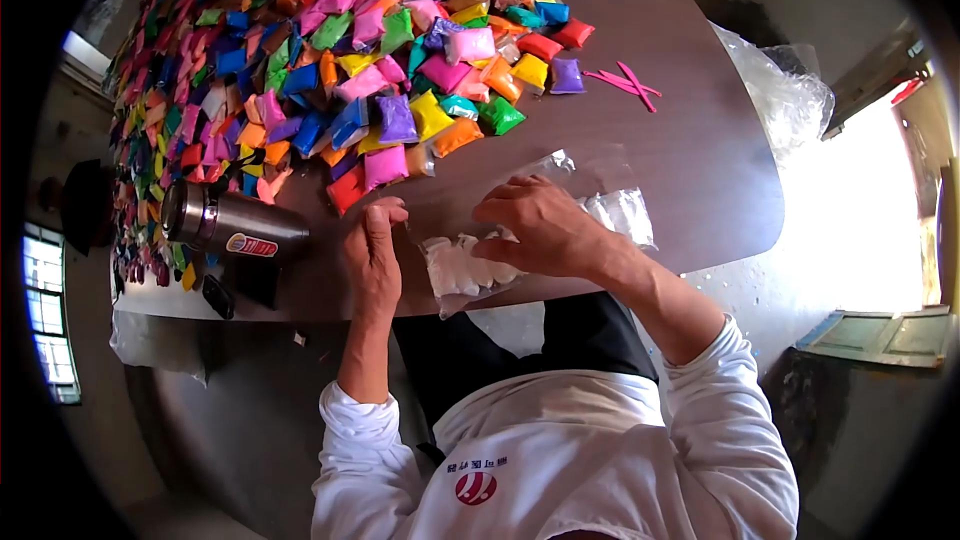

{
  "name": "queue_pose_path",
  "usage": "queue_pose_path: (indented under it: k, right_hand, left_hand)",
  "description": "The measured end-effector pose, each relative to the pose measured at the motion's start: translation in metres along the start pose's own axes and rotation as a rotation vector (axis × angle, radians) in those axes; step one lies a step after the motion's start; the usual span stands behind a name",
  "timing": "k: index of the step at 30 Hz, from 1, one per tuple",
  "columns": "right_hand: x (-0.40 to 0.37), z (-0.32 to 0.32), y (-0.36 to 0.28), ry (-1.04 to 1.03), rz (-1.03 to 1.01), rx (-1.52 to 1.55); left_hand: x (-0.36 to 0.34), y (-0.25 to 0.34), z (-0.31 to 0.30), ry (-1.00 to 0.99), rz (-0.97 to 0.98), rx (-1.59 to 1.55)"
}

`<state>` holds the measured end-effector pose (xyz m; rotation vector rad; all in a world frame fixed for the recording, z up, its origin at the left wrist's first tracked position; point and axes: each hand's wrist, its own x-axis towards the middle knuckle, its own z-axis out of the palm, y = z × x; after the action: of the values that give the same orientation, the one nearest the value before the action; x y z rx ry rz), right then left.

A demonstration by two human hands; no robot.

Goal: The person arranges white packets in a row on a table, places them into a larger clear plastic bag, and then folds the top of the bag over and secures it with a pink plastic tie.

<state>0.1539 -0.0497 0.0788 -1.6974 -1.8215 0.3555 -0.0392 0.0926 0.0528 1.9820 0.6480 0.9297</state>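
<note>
A clear plastic bag (pixel 600 162) lies near the table's front edge, with several white packets (pixel 455 265) in a row at its left part and more white packets (pixel 625 215) at its right. Over the middle of the bag is my right hand (pixel 540 225), palm down. Its fingers are bent and spread from the thumb, which touches the white packets; the fingertips are partly hidden. Just left of the bag, my left hand (pixel 374 250) is raised with thumb and fingers pressed together. What it pinches, if anything, is too small to make out.
A big heap of small colourful packets (pixel 397 120) covers the table's far left. A steel flask (pixel 235 222) lies on its side left of my left hand, by a dark object (pixel 217 296). Pink plastic sticks (pixel 630 87) lie crossed at right. Clear plastic sheeting (pixel 775 90) hangs beyond the table.
</note>
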Motion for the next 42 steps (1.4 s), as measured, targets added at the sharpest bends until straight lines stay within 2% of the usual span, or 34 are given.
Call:
queue_pose_path:
  k: [2,6,8,12,15,20,25,30,35,42]
  right_hand:
    - [0.01,0.011,-0.006,-0.052,-0.01,-0.036]
    - [0.025,0.029,-0.015,-0.044,-0.016,-0.037]
    - [0.034,0.029,-0.019,-0.223,0.066,-0.064]
    - [0.036,0.043,-0.018,-0.211,0.065,-0.007]
    - [0.038,0.042,-0.018,-0.209,0.075,0.057]
    - [0.038,0.04,-0.016,-0.199,0.119,0.369]
    - [0.038,0.041,-0.015,-0.241,0.143,0.314]
    - [0.038,0.044,-0.011,-0.233,0.13,0.302]
    - [0.037,0.042,-0.015,-0.254,0.227,0.252]
    - [0.037,0.04,-0.013,-0.308,0.176,0.303]
  left_hand:
    - [-0.008,-0.007,-0.003,0.069,-0.06,-0.006]
    - [-0.019,-0.018,-0.01,0.064,-0.179,0.065]
    - [-0.019,-0.024,-0.011,0.095,-0.262,0.07]
    - [-0.016,-0.031,-0.004,0.068,-0.286,0.129]
    - [-0.012,-0.032,0.01,0.084,-0.047,0.28]
    - [0.002,-0.027,0.015,0.055,-0.071,0.38]
    - [0.004,-0.04,0.017,0.101,0.083,0.445]
    - [0.003,-0.038,0.018,0.112,0.043,0.413]
    - [0.003,-0.04,0.019,0.139,0.039,0.408]
    - [0.002,-0.039,0.019,0.125,0.038,0.411]
